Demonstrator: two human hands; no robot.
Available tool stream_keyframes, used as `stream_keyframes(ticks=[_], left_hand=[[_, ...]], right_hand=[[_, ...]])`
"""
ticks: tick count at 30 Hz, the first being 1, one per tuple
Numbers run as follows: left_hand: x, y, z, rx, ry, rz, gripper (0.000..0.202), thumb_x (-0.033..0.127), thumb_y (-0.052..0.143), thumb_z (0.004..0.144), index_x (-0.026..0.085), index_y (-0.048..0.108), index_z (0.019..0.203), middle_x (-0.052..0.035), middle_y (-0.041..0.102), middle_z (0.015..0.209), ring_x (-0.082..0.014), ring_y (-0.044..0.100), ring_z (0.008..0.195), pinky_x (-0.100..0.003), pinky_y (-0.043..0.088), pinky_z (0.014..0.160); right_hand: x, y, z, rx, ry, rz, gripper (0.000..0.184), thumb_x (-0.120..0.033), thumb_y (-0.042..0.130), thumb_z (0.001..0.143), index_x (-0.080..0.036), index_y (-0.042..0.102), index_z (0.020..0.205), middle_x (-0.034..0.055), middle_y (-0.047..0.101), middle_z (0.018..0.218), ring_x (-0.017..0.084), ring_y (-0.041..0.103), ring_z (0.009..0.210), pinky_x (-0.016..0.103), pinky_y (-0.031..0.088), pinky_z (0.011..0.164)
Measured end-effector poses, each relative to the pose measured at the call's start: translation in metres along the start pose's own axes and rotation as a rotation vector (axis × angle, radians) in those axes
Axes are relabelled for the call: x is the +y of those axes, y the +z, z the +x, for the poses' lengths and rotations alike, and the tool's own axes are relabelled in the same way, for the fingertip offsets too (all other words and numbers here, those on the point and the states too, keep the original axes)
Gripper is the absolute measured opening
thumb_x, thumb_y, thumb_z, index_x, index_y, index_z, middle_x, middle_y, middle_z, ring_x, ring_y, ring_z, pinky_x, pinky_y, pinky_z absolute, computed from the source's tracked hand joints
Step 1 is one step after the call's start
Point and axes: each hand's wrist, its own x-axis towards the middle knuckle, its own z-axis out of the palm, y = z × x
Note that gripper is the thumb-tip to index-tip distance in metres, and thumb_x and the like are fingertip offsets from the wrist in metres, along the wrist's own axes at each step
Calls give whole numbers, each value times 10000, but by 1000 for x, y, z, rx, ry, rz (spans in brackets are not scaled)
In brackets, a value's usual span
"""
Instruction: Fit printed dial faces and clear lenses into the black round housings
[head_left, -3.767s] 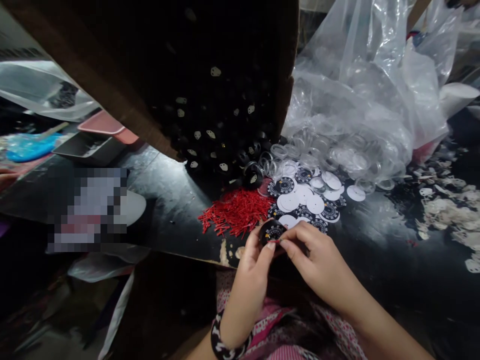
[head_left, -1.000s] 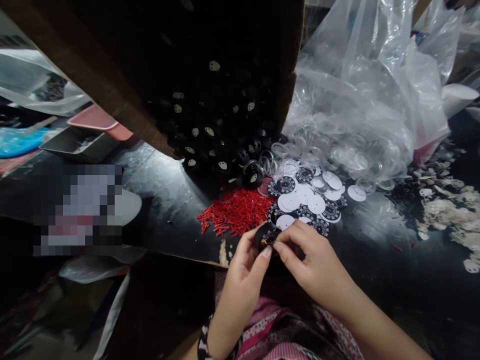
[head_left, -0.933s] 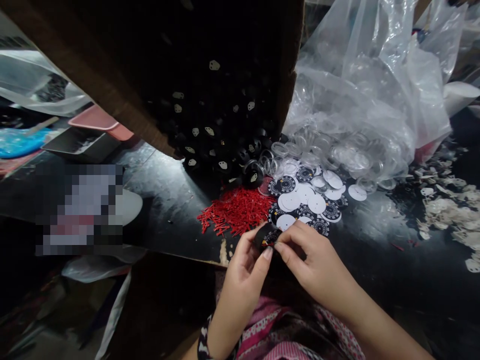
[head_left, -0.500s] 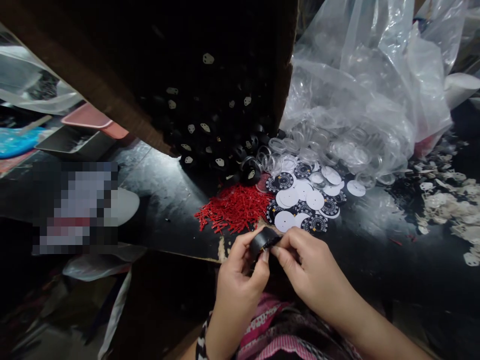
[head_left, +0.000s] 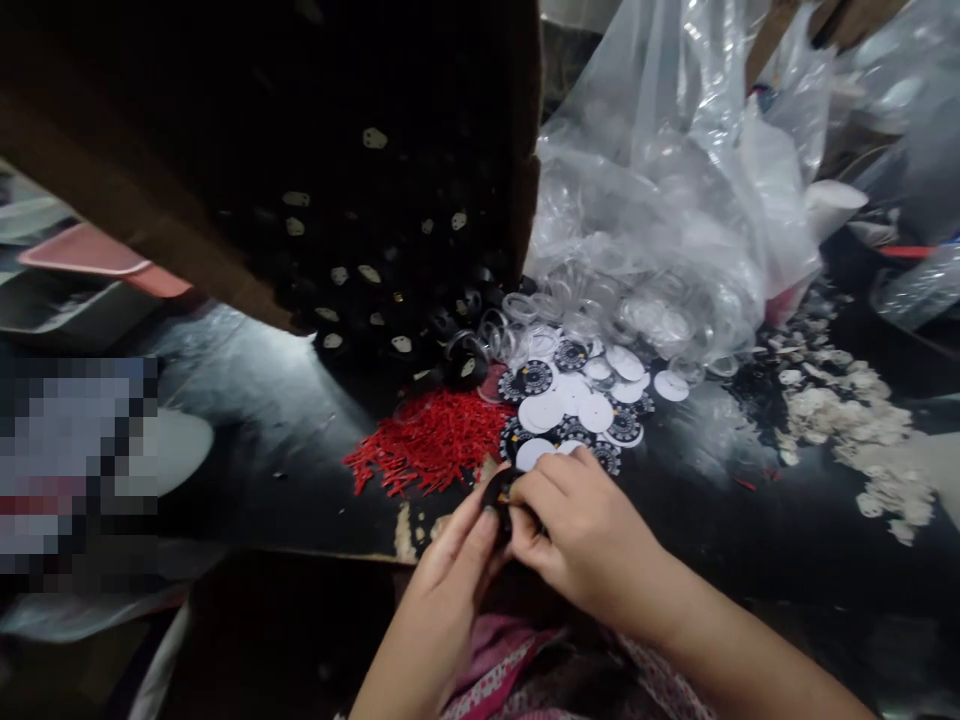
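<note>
My left hand [head_left: 450, 565] and my right hand [head_left: 581, 530] meet at the table's near edge, both pinched around a small round black dial housing [head_left: 496, 492], which is mostly hidden by the fingers. Just beyond them lies a pile of thin red needles [head_left: 431, 450]. To its right lie several round paper dial faces [head_left: 574, 400], some printed side up, some white side up. Clear plastic rings [head_left: 645, 320] spill from a transparent bag behind them.
A tipped cardboard box [head_left: 187, 230] holds several black housings [head_left: 390, 300] spilling onto the dark table [head_left: 285, 400]. A big clear plastic bag [head_left: 675, 180] fills the back right. Small whitish scraps [head_left: 840, 420] are scattered at right. Pink and grey trays [head_left: 82, 285] stand at left.
The view has shifted right, so everything sits further left. My hands have drawn the black housing nearer to my body and closed more tightly round it, hiding its dial face.
</note>
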Motion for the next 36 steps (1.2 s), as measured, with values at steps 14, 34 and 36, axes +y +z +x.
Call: stream_keyframes(ticks=[14,34,36], left_hand=[[-7,14,11,-74,54,-129,415,423,660,836,317,622,1236,-24,574,1399,-272,552,1258,-455,497,1033],[18,27,9,-176,-125,-397,244,381,643,863,183,729,977,-65,765,1002,-180,711,922,-294,584,825],[16,25,8,-142,-73,-310,241,382,706,809,209,731,975,-43,759,1015,-180,711,920,-264,586,795]], right_hand=[[84,-33,39,-27,447,-289,283,-237,500,940,-148,595,1191,136,655,1124,264,608,994,381,439,833],[20,-3,-17,208,-84,-80,239,-259,513,966,-227,667,1147,80,589,1343,286,553,1127,463,399,906],[18,-4,-16,227,-117,-11,212,-253,520,966,-247,666,1119,34,648,1264,265,544,1121,456,353,936]])
